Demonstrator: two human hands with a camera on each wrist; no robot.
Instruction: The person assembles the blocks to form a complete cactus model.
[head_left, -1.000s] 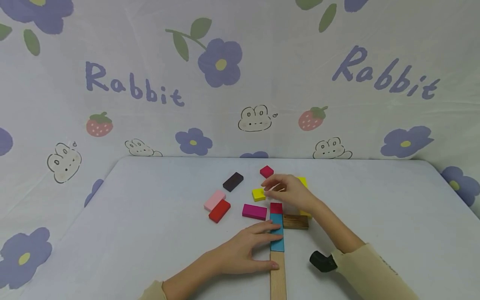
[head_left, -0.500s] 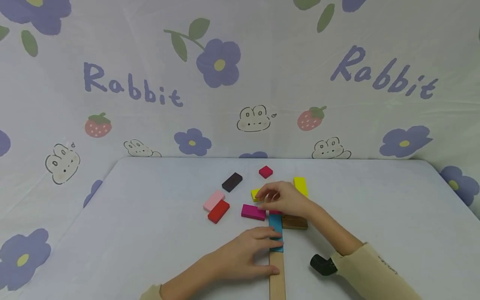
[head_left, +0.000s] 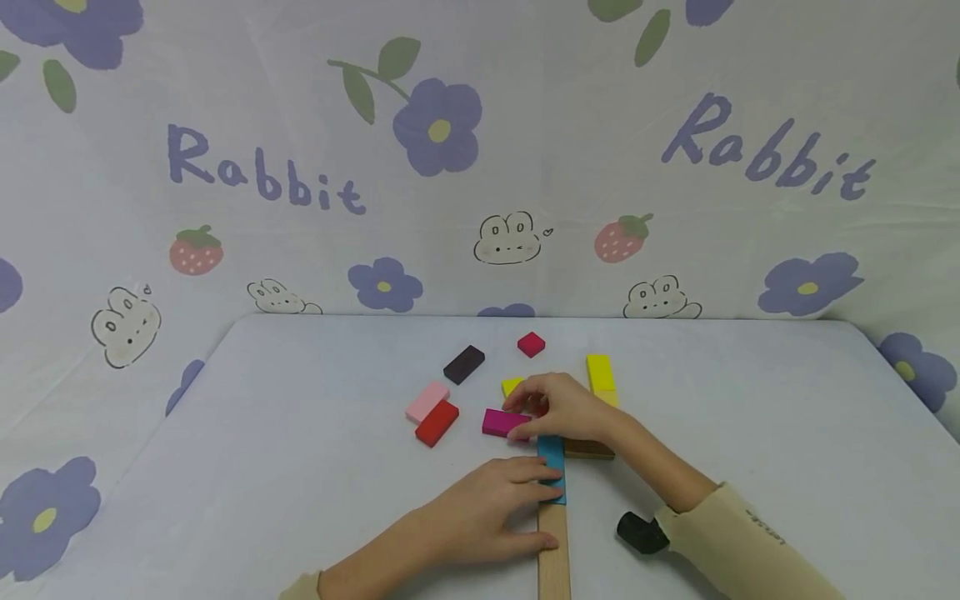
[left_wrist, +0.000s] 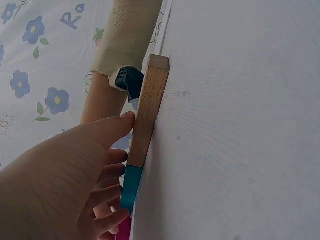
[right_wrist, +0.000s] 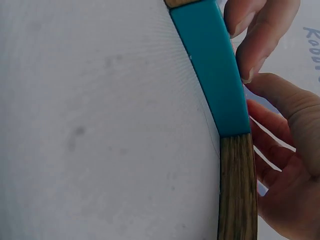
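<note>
My left hand point(head_left: 487, 512) lies beside a row of blocks, fingertips on the blue block point(head_left: 553, 467) and thumb on the long pale wooden block point(head_left: 555, 558). In the left wrist view the thumb touches that wooden block point(left_wrist: 147, 115) and the fingers reach the blue block point(left_wrist: 131, 185). My right hand point(head_left: 566, 408) pinches the right end of a magenta block point(head_left: 497, 422), thumb at its near side and fingers at its far side. A dark brown wooden block point(head_left: 590, 451) stands right of the blue one, partly under the right hand, which also hides the row's small red end block.
Beyond the hands lie a small red block point(head_left: 532, 344), a dark block point(head_left: 464, 365) and yellow blocks point(head_left: 600, 372). A pink block point(head_left: 426, 402) touches a red block point(head_left: 437, 423) at left. A black fitting point(head_left: 642, 533) sticks out from the right sleeve.
My right hand has come nearer and slightly left, from beside the small yellow block to the magenta block, and now pinches it. The left hand has shifted slightly nearer along the row.
</note>
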